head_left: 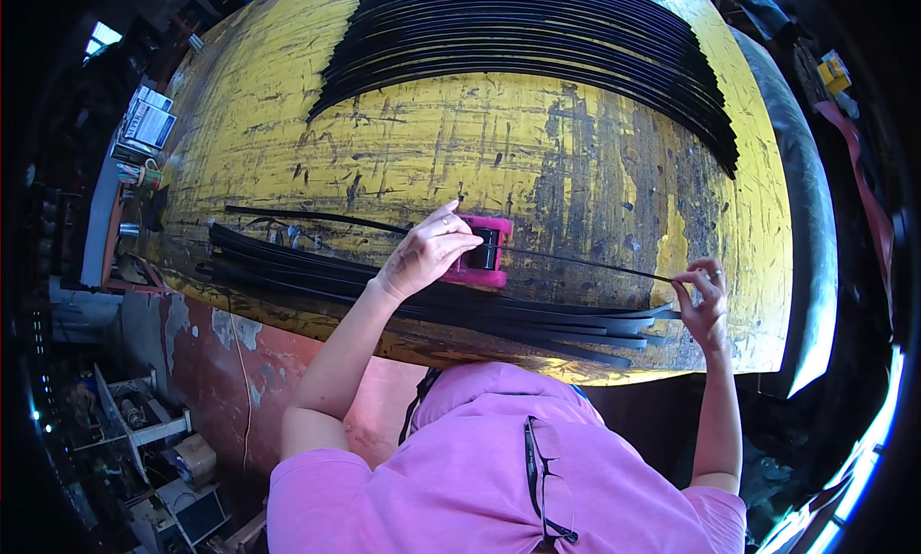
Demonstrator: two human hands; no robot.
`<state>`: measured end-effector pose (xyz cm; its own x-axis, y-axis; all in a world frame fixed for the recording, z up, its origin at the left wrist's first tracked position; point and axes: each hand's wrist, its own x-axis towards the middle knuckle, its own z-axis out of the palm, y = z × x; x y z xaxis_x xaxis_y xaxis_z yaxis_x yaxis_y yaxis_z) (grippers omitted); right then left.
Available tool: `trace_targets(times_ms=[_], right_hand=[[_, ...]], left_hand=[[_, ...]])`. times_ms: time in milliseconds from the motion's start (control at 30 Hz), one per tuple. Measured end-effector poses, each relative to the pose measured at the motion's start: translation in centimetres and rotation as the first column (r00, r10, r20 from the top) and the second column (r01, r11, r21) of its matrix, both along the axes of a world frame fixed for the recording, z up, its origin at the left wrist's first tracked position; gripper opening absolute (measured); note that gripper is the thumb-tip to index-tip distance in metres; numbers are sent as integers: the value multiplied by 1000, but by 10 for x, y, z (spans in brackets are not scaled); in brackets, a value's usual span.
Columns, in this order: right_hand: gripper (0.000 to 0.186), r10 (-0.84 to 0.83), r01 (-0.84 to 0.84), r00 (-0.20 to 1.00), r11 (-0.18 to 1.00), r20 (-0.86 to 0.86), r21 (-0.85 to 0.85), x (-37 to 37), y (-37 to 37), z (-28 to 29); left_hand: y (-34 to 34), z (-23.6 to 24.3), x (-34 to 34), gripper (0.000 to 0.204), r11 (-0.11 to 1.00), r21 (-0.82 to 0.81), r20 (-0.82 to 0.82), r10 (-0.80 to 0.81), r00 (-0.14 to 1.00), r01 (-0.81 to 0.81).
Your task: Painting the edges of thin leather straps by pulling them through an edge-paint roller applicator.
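Observation:
A small pink device (pixel 491 278) with a dark roller-like middle sits on the worn yellow table (pixel 413 161). One long black strip (pixel 317 214) runs from the left, under my left hand and across the device, then on to the right. My left hand (pixel 434 249) is closed over the strip at the device's left side, thumb and index fingertips together; the exact grip is partly hidden. Farther right, my right hand (pixel 705 300) pinches the strip's thin right end between thumb and fingers. Just nearer to me lies a loose bundle of black strips (pixel 537 322), reaching below both hands.
Many black strips (pixel 518 36) lie side by side at the table's far side. Books or boxes (pixel 149 122) and small containers (pixel 151 178) stand beyond the left edge. A dark sheet (pixel 801 199) hangs over the right edge. Eyeglasses (pixel 542 482) hang on my pink shirt.

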<state>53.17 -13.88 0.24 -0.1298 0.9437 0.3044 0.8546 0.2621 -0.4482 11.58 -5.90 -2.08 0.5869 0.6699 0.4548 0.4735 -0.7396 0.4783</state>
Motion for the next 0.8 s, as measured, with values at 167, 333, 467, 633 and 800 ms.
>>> trace_targets(times_ms=[167, 333, 467, 633, 800], right_hand=[[12, -93, 91, 995, 995, -45, -52, 40, -9, 4], [11, -168, 169, 985, 986, 45, -5, 88, -22, 4], [9, -257, 255, 960, 967, 111, 28, 133, -36, 1], [9, -338, 321, 915, 941, 220, 108, 198, -57, 4], [6, -462, 460, 858, 886, 225, 65, 258, -76, 10]], left_hand=[[-2, -1, -3, 12, 999, -22, -20, 28, 999, -28], [-3, -1, -2, 12, 999, 0, -16, 40, 999, -40], [-4, 0, -1, 11, 999, 12, -36, 45, 998, -44], [-6, 0, 0, 12, 998, 9, -35, 54, 998, -54], [-6, 0, 1, 12, 997, 20, -29, 70, 997, -69]])
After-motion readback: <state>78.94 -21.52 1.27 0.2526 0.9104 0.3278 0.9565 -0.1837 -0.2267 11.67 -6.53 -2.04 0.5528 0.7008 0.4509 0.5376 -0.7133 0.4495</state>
